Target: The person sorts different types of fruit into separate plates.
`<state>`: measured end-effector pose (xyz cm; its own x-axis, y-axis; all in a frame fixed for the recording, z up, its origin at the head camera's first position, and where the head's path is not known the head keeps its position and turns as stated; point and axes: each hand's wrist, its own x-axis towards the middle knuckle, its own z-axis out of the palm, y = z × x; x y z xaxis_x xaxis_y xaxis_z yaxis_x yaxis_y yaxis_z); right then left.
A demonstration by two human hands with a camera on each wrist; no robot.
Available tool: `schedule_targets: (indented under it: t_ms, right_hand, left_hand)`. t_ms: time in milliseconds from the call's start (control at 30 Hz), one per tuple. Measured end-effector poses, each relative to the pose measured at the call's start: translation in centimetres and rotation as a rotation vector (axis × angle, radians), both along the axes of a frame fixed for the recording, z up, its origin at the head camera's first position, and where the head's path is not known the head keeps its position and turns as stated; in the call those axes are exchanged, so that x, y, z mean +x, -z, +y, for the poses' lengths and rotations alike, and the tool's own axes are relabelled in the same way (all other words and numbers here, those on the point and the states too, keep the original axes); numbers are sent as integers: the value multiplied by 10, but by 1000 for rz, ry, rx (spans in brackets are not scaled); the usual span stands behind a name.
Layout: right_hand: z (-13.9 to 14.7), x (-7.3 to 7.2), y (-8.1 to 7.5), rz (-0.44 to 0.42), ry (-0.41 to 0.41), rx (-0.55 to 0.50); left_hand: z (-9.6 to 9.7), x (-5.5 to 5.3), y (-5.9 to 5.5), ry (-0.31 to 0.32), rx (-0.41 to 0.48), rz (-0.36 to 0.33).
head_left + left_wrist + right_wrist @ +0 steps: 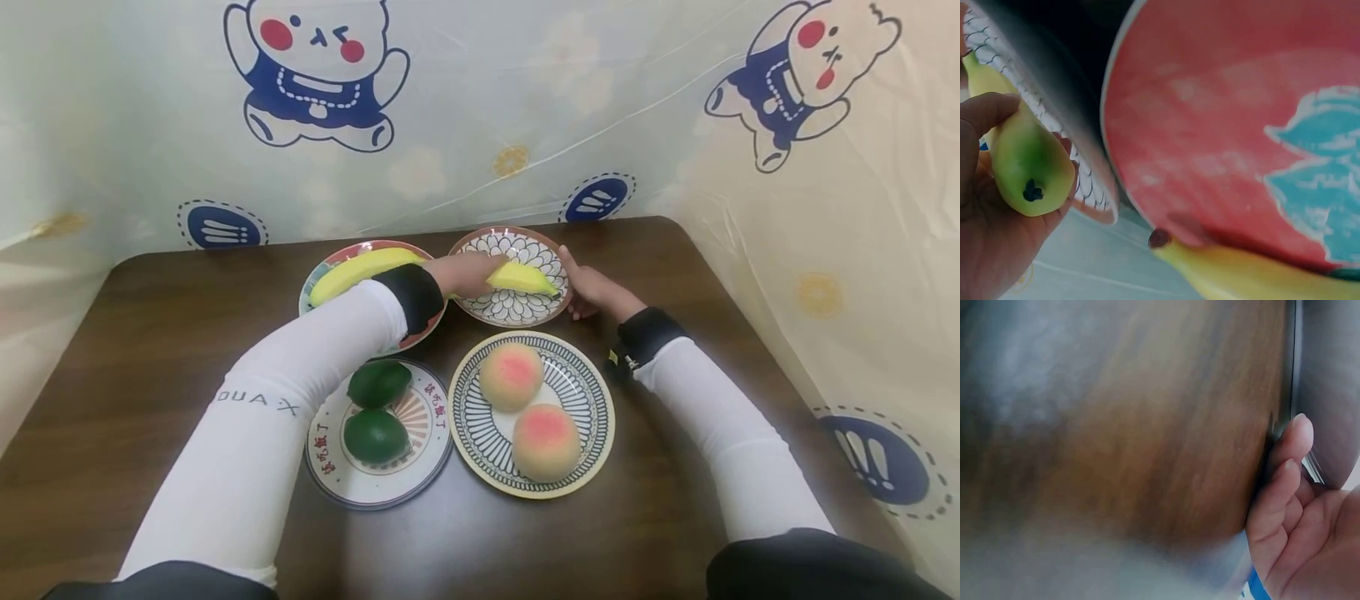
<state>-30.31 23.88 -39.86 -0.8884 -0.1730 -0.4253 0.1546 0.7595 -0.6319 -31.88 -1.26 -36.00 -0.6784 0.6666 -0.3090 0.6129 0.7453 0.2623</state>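
My left hand (pixel 467 273) grips a yellow banana (pixel 522 278) with a green-tinged end, at the brown-rimmed plate (pixel 510 315) with a petal pattern. In the left wrist view, thumb and fingers wrap round the banana (pixel 1032 165); whether it touches the plate I cannot tell. My right hand (pixel 597 292) holds the right rim of that plate, thumb at the edge. Its fingers (pixel 1272 503) curl low against the plate's outer side in the right wrist view. Another banana (pixel 360 271) lies in the red and teal plate (pixel 1210 125), partly hidden by my left arm in the head view.
Nearer me, a white plate with red lettering (pixel 360 492) carries two dark green fruits (pixel 377 437). Beside it, a yellow-rimmed plate (pixel 592 417) holds two peaches (pixel 546 443). A patterned sheet (pixel 465 108) hangs behind the brown wooden table (pixel 187 333).
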Motion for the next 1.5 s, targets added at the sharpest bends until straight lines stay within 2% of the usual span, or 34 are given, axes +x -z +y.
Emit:
schedule_targets:
  t_ms: [167, 400, 500, 567, 633, 733, 833, 933, 1067, 1167, 1333, 1500]
  right_hand:
    - [-3, -2, 0, 3, 6, 16]
    - [-4, -5, 4, -5, 17, 20]
    - [-3, -4, 6, -1, 20, 22]
    - [-4, -3, 6, 3, 17, 18]
    - [-4, -3, 6, 0, 14, 14]
    - [-5, -3, 5, -1, 13, 6]
    - [-4, -4, 4, 1, 15, 1]
    - [-2, -4, 4, 3, 14, 10]
    - [0, -4, 3, -6, 11, 11]
    - [1, -3, 2, -18, 9, 0]
    - [4, -1, 4, -27, 15, -2]
    - [2, 0, 2, -5, 17, 3]
  left_hand:
    - [1, -1, 6, 16, 49, 24]
    - [3, 0, 8, -10, 31, -29]
    - [2, 0, 7, -22, 23, -29]
    - [-5, 0, 1, -36, 21, -9]
    - [-18, 0, -11, -58, 41, 7]
    - [-49, 0, -36, -118, 107, 7]
    - [-90, 1, -58, -217, 177, -16]
    - [-132, 5, -68, -329, 216, -43]
    - [-180, 13, -62, -417, 217, -21]
    - [-203, 18, -46, -436, 173, 8]
    - [-214, 25, -12, -449, 115, -11]
    - [-213, 29, 5, -467, 106, 14]
